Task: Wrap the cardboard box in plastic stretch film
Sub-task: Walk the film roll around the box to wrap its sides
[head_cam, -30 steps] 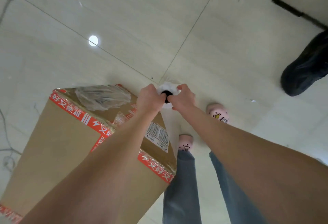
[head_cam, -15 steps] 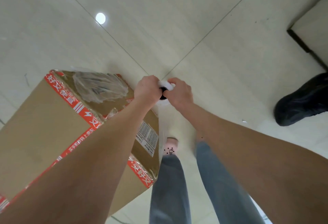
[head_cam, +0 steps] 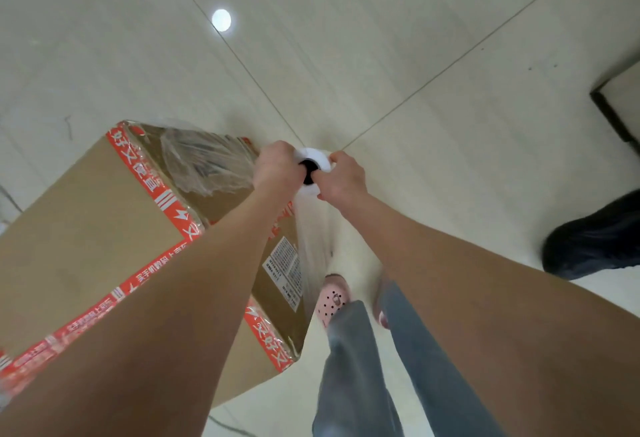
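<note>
A tall brown cardboard box (head_cam: 83,229) with red printed tape along its edges stands on the floor at my left. Crumpled clear film (head_cam: 204,163) clings to its far top corner. I hold a white roll of stretch film (head_cam: 313,158) upright beside the box's right side, seen from above with its dark core. My left hand (head_cam: 277,168) grips the roll's top on the left. My right hand (head_cam: 343,178) grips it on the right. A sheet of film (head_cam: 313,239) hangs down from the roll along the box's side with the shipping label (head_cam: 284,265).
My legs in grey trousers and pink clogs (head_cam: 332,298) stand just right of the box. Another person's black shoe (head_cam: 595,236) is at the right edge. A dark-edged base (head_cam: 616,104) sits at the upper right. The floor is pale tile.
The view has swung so the box and roll sit more to the right of the frame. My feet have stepped along the box's side. Both hands keep their grip on the roll.
</note>
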The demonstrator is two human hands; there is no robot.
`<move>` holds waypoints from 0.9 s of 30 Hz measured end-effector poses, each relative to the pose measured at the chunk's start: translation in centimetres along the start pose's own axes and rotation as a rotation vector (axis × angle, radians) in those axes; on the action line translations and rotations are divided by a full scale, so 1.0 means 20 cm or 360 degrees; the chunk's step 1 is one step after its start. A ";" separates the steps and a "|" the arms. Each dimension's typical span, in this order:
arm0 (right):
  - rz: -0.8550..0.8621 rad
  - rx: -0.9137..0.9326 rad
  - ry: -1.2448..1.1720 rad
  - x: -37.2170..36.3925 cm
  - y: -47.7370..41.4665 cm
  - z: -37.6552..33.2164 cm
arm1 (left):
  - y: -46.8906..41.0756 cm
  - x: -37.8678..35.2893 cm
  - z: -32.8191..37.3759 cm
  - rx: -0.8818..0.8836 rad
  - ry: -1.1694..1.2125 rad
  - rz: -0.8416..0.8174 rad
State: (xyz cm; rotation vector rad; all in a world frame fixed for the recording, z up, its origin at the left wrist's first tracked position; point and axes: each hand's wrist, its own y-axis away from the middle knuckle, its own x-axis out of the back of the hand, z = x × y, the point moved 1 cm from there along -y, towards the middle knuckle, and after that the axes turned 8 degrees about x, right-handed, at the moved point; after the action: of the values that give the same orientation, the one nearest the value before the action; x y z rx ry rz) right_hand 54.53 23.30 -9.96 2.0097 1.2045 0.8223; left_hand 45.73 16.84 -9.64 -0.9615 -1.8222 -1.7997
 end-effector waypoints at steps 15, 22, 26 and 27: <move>-0.0062 0.0020 0.0347 0.05 -0.08 -0.17 | -0.02 0.14 0.05 -0.0361 -0.0271 0.0053; 0.0050 0.0098 0.0417 -0.07 -0.15 -0.31 | -0.15 0.22 -0.08 0.0026 0.0271 -0.0040; -0.0032 0.0175 0.0414 -0.18 -0.15 -0.36 | -0.19 0.24 -0.23 0.0203 0.0489 -0.0017; -0.0085 0.0122 0.0410 -0.21 -0.15 -0.36 | -0.20 0.24 -0.26 0.0230 0.0499 -0.0020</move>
State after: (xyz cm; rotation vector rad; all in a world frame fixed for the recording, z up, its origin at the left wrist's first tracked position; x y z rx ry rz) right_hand 45.77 22.11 -8.78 1.9661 1.4464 1.0465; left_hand 38.64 12.86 -8.57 -0.5780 -1.7330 -1.6887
